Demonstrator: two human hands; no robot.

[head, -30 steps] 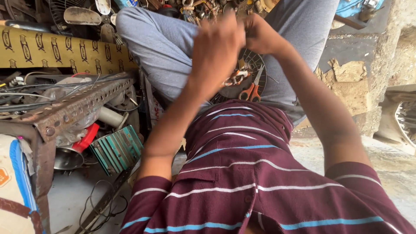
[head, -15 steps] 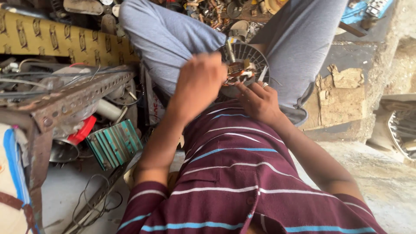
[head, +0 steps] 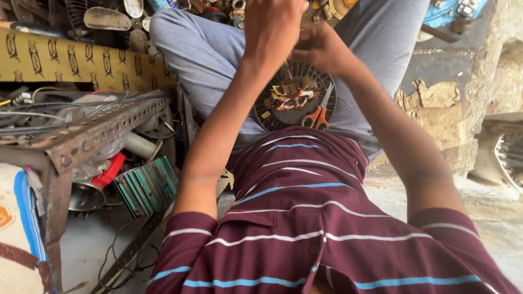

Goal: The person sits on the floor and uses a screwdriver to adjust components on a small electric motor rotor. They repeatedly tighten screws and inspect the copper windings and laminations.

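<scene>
Bare forearms raised — left hand [head: 274,30] (fist-like) touching right hand [head: 321,50].

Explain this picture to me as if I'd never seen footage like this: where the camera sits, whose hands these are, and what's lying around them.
There is no machine here. The camera is worn on a person's head and looks down their own body, so you see their striped maroon shirt, grey trousers and both arms reaching forward.

The left hand and right hand are raised together above the lap, fingers bunched close. Whatever they pinch is too small or hidden to tell.

In the lap lies a round dark fan grille, serving as a tray. On it rest a motor winding with copper wire and orange-handled scissors.

To the person's left stands a rusty perforated metal rack piled with wires, with a red cap and a green ribbed part below it.
</scene>
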